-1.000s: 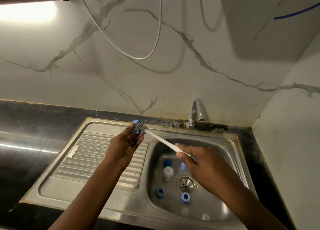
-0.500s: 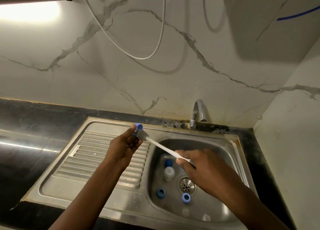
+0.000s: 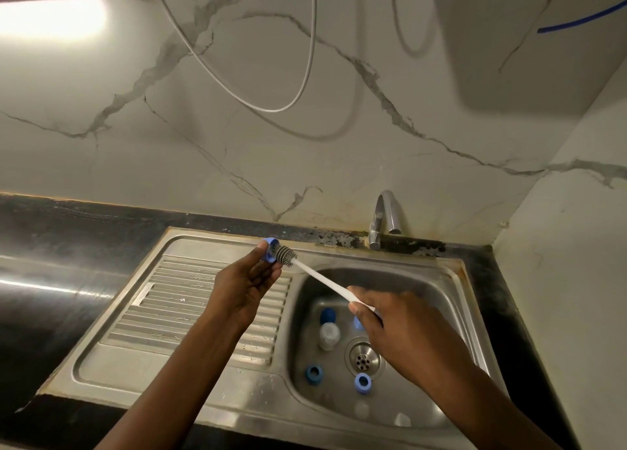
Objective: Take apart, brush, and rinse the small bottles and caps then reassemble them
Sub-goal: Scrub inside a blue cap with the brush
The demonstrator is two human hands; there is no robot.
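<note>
- Marble wall (image 3: 135,151) stands behind a steel sink (image 3: 456,269); the tap (image 3: 383,219) is at 12 o'clock from the drain (image 3: 363,359).
- My left hand (image 3: 242,286) pinches a blue cap (image 3: 269,246) with the fingertips, above the drainboard (image 3: 190,300), at about 10 o'clock from the drain.
- My right hand (image 3: 400,327) is curled around the white handle of the brush (image 3: 322,278). Its grey bristle head (image 3: 285,255) touches the mouth of the cap.
- To do this step well, I judge I should roll the handle between my fingers and push the bristles down to the bottom of the cap, so the inner thread is scrubbed too.
- The pinch seems to hold only the edge of the cap, so I would press gently. A hard push may knock it out of my fingers.
- One small bottle (image 3: 329,334) is in the basin at 10 o'clock, near the drain; I cannot tell if it stands or lies.
- Two loose caps (image 3: 314,375) wait at 8 and 6 o'clock, and I judge they come next.
</note>
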